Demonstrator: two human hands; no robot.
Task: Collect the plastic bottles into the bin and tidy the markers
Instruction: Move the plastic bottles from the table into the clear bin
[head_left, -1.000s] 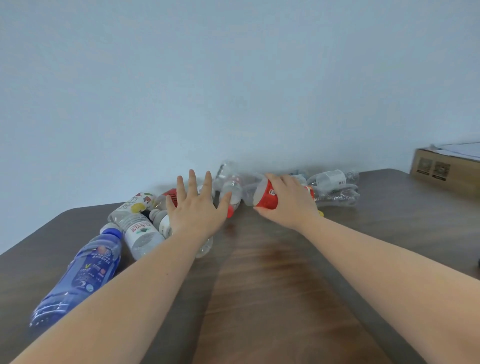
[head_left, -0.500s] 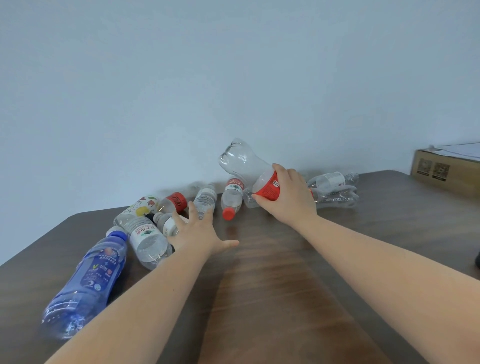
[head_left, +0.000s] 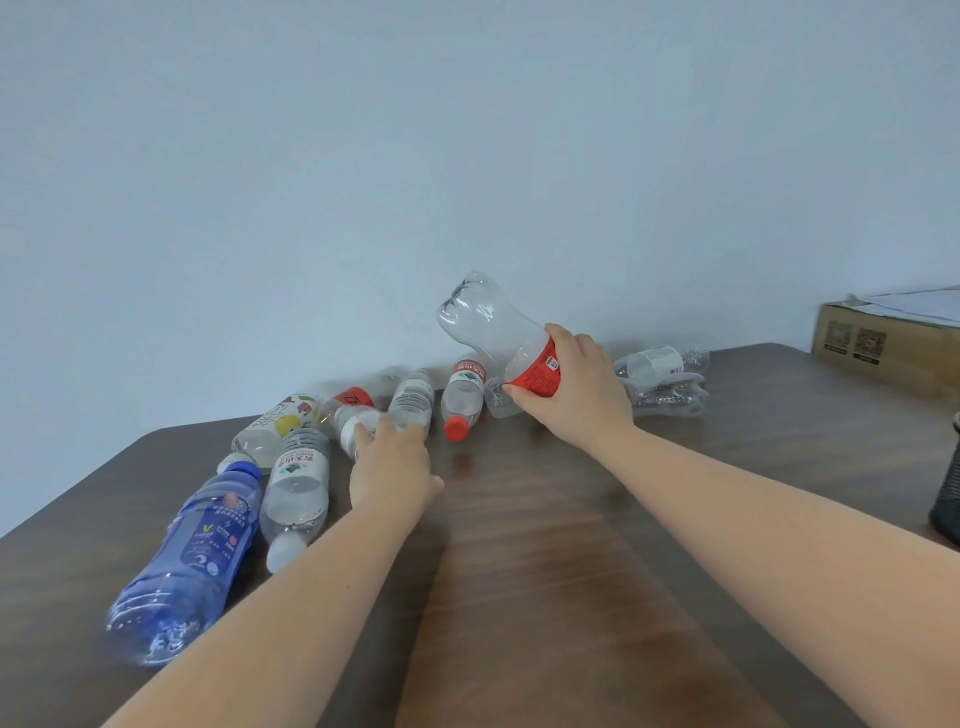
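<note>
Several plastic bottles lie along the far edge of the dark wooden table (head_left: 545, 597). My right hand (head_left: 576, 392) grips a clear bottle with a red label (head_left: 488, 322) by its label and holds it tilted above the table, base up and to the left. My left hand (head_left: 389, 470) reaches over a small white-labelled bottle (head_left: 350, 418) and a ribbed clear bottle (head_left: 414, 396); its fingertips rest on them and the thumb sticks out to the right. A red-capped bottle (head_left: 462, 400) lies between my hands. No bin or markers are in view.
At the left lie a blue bottle (head_left: 192, 561), a clear bottle with a green logo (head_left: 298, 488), a fruit-label bottle (head_left: 275, 423) and a red-label bottle (head_left: 355, 399). Crushed clear bottles (head_left: 662, 382) lie at the right. A cardboard box (head_left: 883, 348) and a dark mesh cup (head_left: 948, 488) stand further right.
My right hand has lifted the red-label bottle off the table and tilted it up. My left hand has drawn back and lowered onto the small bottles.
</note>
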